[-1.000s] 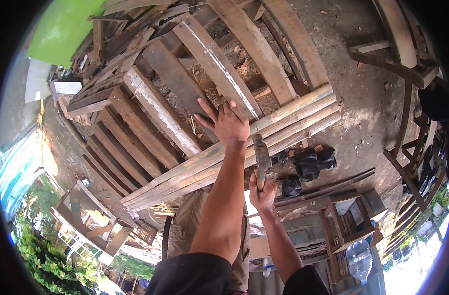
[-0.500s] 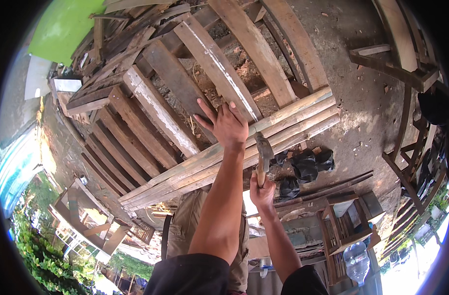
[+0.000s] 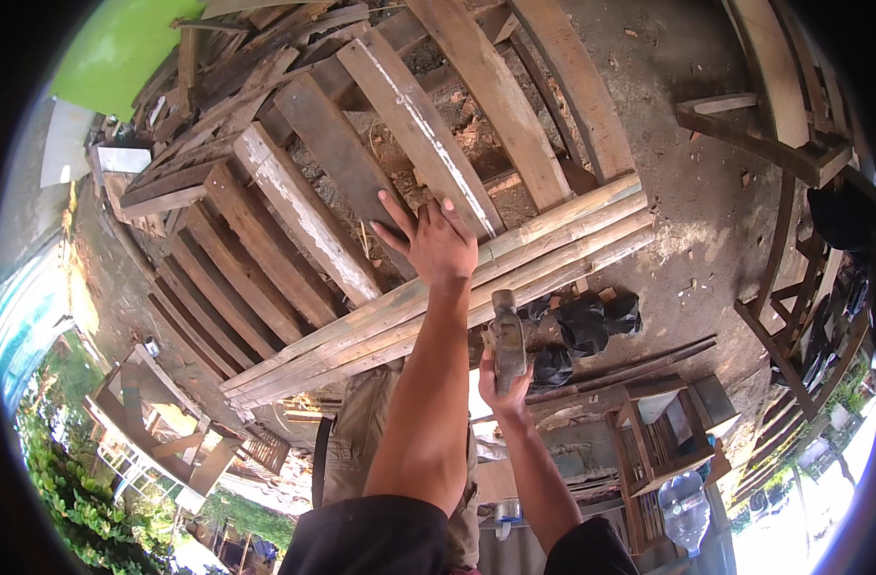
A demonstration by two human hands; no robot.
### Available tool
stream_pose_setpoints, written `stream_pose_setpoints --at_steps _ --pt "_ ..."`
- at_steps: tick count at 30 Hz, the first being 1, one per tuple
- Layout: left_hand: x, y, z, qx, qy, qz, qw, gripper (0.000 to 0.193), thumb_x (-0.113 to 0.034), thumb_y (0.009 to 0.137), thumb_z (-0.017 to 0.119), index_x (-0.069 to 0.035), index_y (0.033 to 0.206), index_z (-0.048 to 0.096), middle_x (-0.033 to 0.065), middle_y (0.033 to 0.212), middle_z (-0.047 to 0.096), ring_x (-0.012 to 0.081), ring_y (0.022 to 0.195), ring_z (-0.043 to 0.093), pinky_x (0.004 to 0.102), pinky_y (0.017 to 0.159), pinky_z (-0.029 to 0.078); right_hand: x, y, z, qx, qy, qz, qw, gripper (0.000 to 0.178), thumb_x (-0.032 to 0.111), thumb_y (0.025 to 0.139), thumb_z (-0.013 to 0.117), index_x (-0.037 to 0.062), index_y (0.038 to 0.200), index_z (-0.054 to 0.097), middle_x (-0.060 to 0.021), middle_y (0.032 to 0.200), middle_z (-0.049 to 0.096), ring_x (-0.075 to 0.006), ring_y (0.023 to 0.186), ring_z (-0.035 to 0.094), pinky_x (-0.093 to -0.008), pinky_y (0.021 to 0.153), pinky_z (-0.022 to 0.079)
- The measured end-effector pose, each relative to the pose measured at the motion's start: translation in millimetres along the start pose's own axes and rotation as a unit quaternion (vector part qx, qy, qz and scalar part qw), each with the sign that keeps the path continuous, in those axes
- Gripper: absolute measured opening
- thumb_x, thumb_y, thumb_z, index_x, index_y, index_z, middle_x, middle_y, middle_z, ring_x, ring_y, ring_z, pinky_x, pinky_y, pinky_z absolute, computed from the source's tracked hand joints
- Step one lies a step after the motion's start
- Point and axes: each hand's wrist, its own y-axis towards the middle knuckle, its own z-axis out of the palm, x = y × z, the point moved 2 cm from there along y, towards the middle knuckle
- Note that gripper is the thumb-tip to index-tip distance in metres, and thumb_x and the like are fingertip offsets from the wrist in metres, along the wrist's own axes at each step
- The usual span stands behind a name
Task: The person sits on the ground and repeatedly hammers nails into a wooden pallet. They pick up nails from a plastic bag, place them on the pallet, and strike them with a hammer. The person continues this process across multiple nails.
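My left hand (image 3: 442,241) lies with fingers spread on the lower end of a dark wooden slat (image 3: 337,139), close to a slat streaked with white paint (image 3: 419,129). These slats meet a long pale timber rail (image 3: 543,230) that runs beneath my left wrist. In my right hand (image 3: 505,388) is a hammer (image 3: 508,340), its head toward the camera and standing apart from the rail. The fingers are wrapped round the handle, most of which is hidden behind the head and hand.
More slats (image 3: 265,240) and a heap of scrap boards (image 3: 256,72) lie left and beyond. Black plastic bags (image 3: 587,321) sit on the ground to the right. Lower right stand a wooden stool-like frame (image 3: 663,431) and a clear plastic bottle (image 3: 685,508); wooden frames (image 3: 773,144) line the far right.
My right hand has swung the hammer back from the rail toward me, and its head has turned to the camera. The left hand stays at the same place on the slat.
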Motion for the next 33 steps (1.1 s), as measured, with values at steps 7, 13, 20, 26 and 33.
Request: stream_pose_setpoints --at_steps 7,13,20,26,33 --pt "-1.6 3.9 -4.0 0.029 0.009 -0.016 0.999 0.064 -0.041 0.11 0.018 0.0 0.129 0.064 0.0118 0.127 0.069 0.0367 0.158 0.0 0.0641 0.122 -0.01 -1.1 -1.9 -9.5 0.022 -0.022 0.01 0.999 0.006 0.007 0.089 0.068 0.0018 0.087 0.065 -0.016 0.061 0.058 -0.0335 0.05 0.062 -0.0372 0.048 0.048" --pt "-2.6 4.5 -2.5 0.027 0.015 -0.016 0.999 0.063 -0.041 0.11 0.018 -0.001 0.129 0.064 0.0117 0.127 0.069 0.0365 0.158 0.0 0.0644 0.122 -0.01 -17.2 0.1 -2.8 0.081 -0.057 0.116 0.988 0.006 0.006 0.085 0.069 0.0039 0.087 0.064 -0.016 0.064 0.059 -0.0379 0.052 0.058 -0.0365 0.051 0.049" --pt "-0.7 1.6 -2.3 0.012 0.014 -0.007 1.0 0.064 -0.041 0.11 0.018 -0.001 0.129 0.064 0.0123 0.127 0.069 0.0375 0.158 0.001 0.0646 0.122 -0.009 -12.1 1.9 -5.5 0.084 -0.046 0.147 0.985 0.013 0.01 0.08 0.07 0.0018 0.086 0.062 -0.0167 0.064 0.058 -0.038 0.053 0.058 -0.0388 0.051 0.049" --pt "-2.1 4.1 -3.5 0.029 -0.002 -0.01 1.0 0.065 -0.041 0.11 0.016 0.0 0.131 0.063 0.0143 0.127 0.068 0.0378 0.158 0.0 0.0644 0.122 -0.01 5.1 2.2 -10.2 0.053 -0.004 0.0 0.999 0.016 0.016 0.087 0.069 0.0012 0.086 0.062 -0.0181 0.062 0.058 -0.0339 0.05 0.062 -0.0376 0.048 0.047" --pt "-1.8 5.1 -1.2 0.02 -0.004 -0.014 1.0 0.068 -0.042 0.109 0.015 0.001 0.131 0.063 0.0151 0.127 0.068 0.0375 0.158 -0.001 0.0635 0.122 -0.011 9.4 3.3 -5.9 0.063 -0.036 0.035 0.997 0.019 0.014 0.086 0.069 0.0032 0.076 0.057 -0.0159 0.058 0.054 -0.0376 0.052 0.062 -0.0413 0.048 0.047"
